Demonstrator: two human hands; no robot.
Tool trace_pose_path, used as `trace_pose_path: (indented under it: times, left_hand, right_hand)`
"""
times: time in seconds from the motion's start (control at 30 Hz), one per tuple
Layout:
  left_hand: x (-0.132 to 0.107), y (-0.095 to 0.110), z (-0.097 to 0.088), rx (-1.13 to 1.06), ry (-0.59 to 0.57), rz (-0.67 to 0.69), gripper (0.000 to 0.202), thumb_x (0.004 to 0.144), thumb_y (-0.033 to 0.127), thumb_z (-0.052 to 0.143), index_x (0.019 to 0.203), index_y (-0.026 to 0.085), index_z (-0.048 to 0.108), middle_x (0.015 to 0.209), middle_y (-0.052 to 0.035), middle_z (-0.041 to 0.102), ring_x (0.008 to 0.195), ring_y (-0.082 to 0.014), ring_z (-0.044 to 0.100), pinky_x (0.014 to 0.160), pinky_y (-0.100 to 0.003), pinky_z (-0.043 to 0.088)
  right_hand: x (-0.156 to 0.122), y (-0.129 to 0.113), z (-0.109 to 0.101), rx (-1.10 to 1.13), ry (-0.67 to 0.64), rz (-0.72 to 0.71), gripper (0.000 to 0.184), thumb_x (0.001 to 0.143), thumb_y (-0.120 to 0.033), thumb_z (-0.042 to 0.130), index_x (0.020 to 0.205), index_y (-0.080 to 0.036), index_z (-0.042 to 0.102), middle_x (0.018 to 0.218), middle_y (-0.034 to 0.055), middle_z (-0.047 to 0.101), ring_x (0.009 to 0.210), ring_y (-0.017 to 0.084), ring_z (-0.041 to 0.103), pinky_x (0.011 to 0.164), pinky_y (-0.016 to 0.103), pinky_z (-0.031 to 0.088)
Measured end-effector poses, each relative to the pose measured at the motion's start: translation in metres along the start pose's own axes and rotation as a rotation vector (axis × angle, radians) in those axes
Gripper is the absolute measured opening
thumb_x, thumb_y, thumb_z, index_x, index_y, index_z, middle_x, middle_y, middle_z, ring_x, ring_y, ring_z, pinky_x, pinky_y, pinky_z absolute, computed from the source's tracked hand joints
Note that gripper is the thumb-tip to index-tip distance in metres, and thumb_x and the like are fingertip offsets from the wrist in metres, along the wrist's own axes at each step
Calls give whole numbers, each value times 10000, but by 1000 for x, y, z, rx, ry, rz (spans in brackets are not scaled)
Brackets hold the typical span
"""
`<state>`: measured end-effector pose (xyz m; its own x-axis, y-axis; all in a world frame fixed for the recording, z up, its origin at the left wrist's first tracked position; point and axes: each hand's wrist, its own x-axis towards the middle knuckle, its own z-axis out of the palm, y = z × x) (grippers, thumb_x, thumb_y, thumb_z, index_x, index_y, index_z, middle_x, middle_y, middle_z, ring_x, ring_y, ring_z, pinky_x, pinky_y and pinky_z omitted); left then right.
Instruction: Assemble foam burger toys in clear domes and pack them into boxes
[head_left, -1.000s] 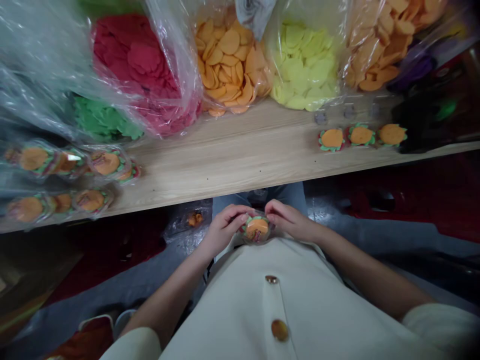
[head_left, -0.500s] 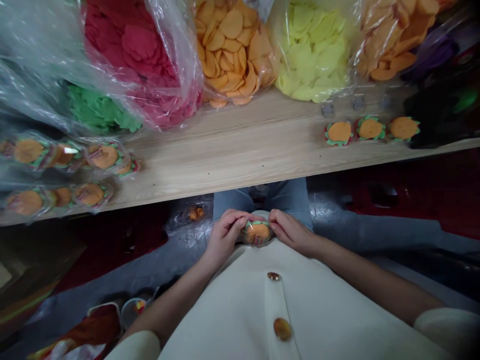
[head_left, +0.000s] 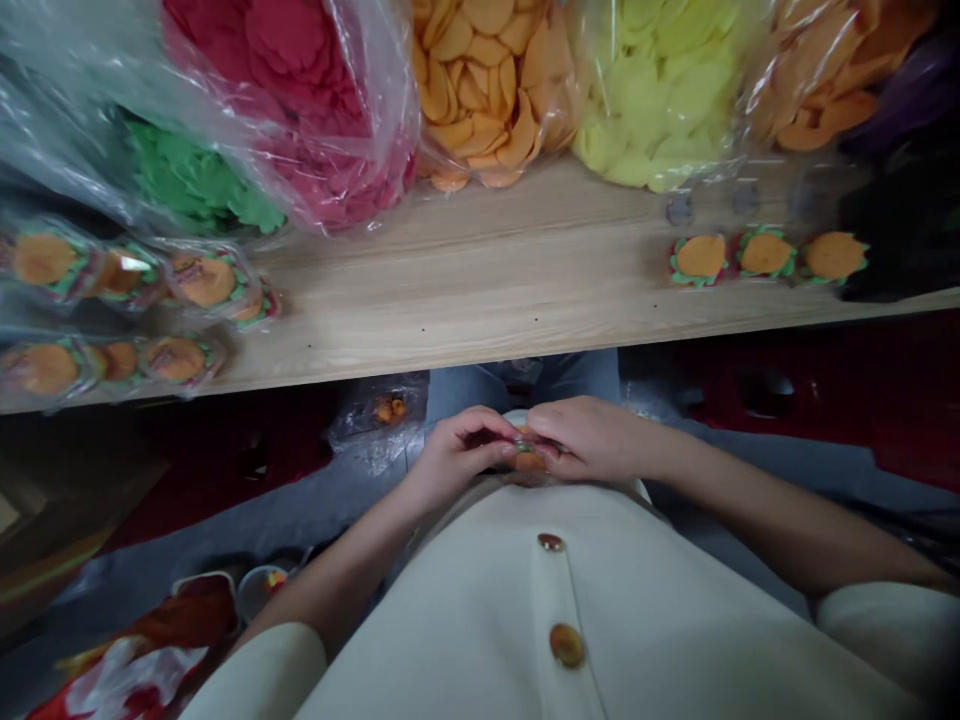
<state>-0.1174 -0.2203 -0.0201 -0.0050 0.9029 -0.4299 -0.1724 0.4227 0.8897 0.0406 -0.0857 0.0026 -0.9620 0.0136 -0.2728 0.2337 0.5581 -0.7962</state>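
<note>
The round orange-and-green piece point(head_left: 529, 460) below the wooden board point(head_left: 465, 300) is mostly hidden behind the fingers point(head_left: 547, 422) of the right hand point(head_left: 596, 438) and by the left hand point(head_left: 457, 450). Beyond the board, the top edge cuts off the plastic bags point(head_left: 487, 90) of cut-out shapes, and the dark items point(head_left: 904, 220) at its right end are too blurred to name. Below it, a small clear packet point(head_left: 379, 415) holds something too small to tell, and the bottom edge cuts off a red-and-white bag point(head_left: 127, 670).
</note>
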Motion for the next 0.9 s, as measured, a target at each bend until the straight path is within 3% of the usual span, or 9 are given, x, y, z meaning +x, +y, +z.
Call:
trace_pose_path:
  times: [0.17,0.3,0.37,0.47,0.57,0.6,0.67,0.77,0.9]
  left_hand:
    - [1,1,10,185,35,13,106,745,263,627,772,163,649,790,-39,608,747,-136,552,691,-251,430]
    - [19,-1,5,41,0,-103,171,743,312,626,788,148,629,770,-28,608,708,-120,540,675,-240,430]
    - [30,0,-3,-69,-16,-147,219,757,333,612,887,156,618,802,-18,607,710,-103,533,689,-231,429]
    - [38,3,-10,-228,-41,-170,270,769,358,600,967,177,585,853,-15,584,753,-100,534,713,-229,428]
    - [34,1,-5,-339,33,-115,264,714,340,662,890,173,558,820,3,548,719,-89,517,680,-217,421]
    - [33,0,-3,-338,87,-82,262,700,328,676,867,170,549,800,12,537,693,-79,503,658,-206,412]
    - [29,-3,-1,-288,145,-57,241,704,319,672,833,160,545,765,21,521,649,-68,476,616,-192,393]
    - [25,-5,-5,-155,42,-105,215,723,315,648,813,143,557,734,15,527,641,-75,474,610,-199,389]
    - [25,-2,-10,37,-78,-69,198,743,312,621,822,135,580,759,-6,564,684,-92,496,651,-217,403]
  right_hand:
    - [-2,3,13,-28,10,-11,104,803,-224,457,707,-195,484,641,-19,493,558,111,395,525,250,242]
    - [-1,23,20,132,77,27,150,775,-206,439,629,-193,405,587,-44,416,525,92,348,511,228,245]
    - [-2,34,19,210,198,55,154,762,-203,434,619,-196,376,581,-47,396,522,90,335,505,221,253]
    - [-9,44,17,295,504,135,170,790,-264,426,639,-206,371,584,-40,382,533,105,336,501,229,266]
    - [-19,48,25,424,715,217,228,851,-359,371,675,-214,382,596,-27,396,546,125,371,509,242,309]
    - [-23,48,28,457,702,223,249,867,-378,351,685,-213,392,607,-20,418,561,131,398,524,247,329]
    - [-30,47,31,472,541,203,275,889,-389,331,709,-206,431,651,-2,474,613,141,453,566,254,361]
    - [-37,41,24,343,316,179,236,887,-390,388,820,-188,490,780,26,525,711,148,485,629,257,372]
    - [-26,30,8,168,233,166,224,888,-395,398,840,-185,461,774,11,500,683,132,453,617,246,340]
